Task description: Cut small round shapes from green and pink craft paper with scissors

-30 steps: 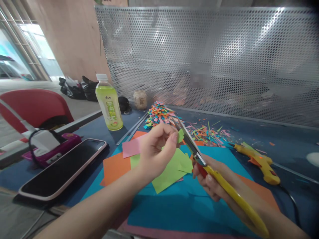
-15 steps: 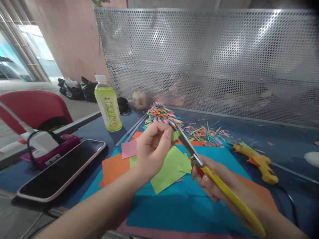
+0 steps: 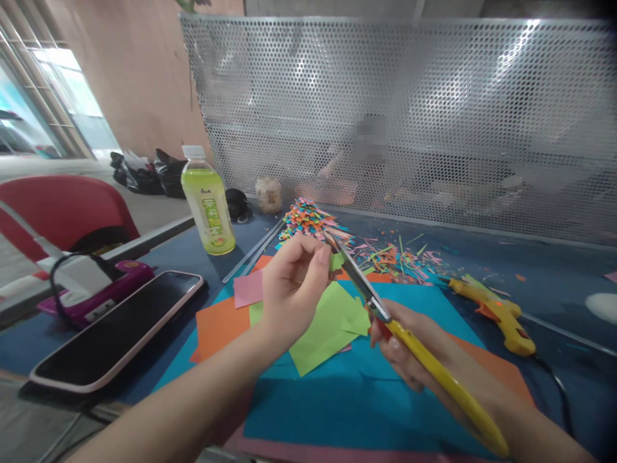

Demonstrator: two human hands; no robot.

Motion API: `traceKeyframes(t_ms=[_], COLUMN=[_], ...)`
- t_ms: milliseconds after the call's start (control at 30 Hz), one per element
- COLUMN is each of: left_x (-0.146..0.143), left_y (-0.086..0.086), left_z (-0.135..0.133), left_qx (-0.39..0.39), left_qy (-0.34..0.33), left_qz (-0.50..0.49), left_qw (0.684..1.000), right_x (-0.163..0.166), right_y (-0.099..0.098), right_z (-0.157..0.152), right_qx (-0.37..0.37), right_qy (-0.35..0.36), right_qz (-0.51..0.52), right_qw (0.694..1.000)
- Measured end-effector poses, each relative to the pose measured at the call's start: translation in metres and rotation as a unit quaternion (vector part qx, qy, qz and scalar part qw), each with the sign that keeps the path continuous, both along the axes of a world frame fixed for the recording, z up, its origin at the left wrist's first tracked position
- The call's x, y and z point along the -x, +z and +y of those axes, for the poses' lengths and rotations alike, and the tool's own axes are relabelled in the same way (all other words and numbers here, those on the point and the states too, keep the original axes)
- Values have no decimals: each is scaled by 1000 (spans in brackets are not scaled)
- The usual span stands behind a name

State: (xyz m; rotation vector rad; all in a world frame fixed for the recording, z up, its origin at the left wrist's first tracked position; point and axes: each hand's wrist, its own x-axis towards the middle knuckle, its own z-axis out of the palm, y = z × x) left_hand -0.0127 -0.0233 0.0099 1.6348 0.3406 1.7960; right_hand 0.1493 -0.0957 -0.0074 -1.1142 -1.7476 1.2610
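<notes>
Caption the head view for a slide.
Left hand pinches a green paper scrap; right hand holds yellow-handled scissors at its edge.

- The left hand is now a little nearer 9 o'clock, carrying the small green paper piece with it.
- Less of that piece shows between fingertips and blades.
- The scissors have shifted slightly toward 9 o'clock, their blades closer together.
- Behind the perforated panel, a dimly seen person has moved toward 10 o'clock.
- The whole view slides slightly, so a white object at the 3 o'clock edge shows a bit more.
</notes>
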Motion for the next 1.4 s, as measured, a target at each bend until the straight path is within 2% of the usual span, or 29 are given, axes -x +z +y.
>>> traceKeyframes(t_ms=[167,300,567,900,1133,1400], left_x=[2,2,1,0,1,1], left_y=[-2,-5,-7,-6,-4,-2], left_z=[-1,-2,-2,-2,-3,-2], left_qx=[2,-1,9,6,18,20], left_qy=[2,-37,-64,-57,-42,-13], left_qz=[35,81,101,95,79,50], left_qw=[999,996,993,994,996,998], right_x=[4,8,7,6,7,4], right_y=[1,6,5,7,6,4], right_z=[-1,-4,-1,-2,-4,-3], right_qx=[4,-11,-22,-20,-45,-41], right_qy=[-14,-40,-12,-25,-41,-21], right_qz=[17,44,15,19,15,-7], right_qw=[1000,998,1000,999,998,999])
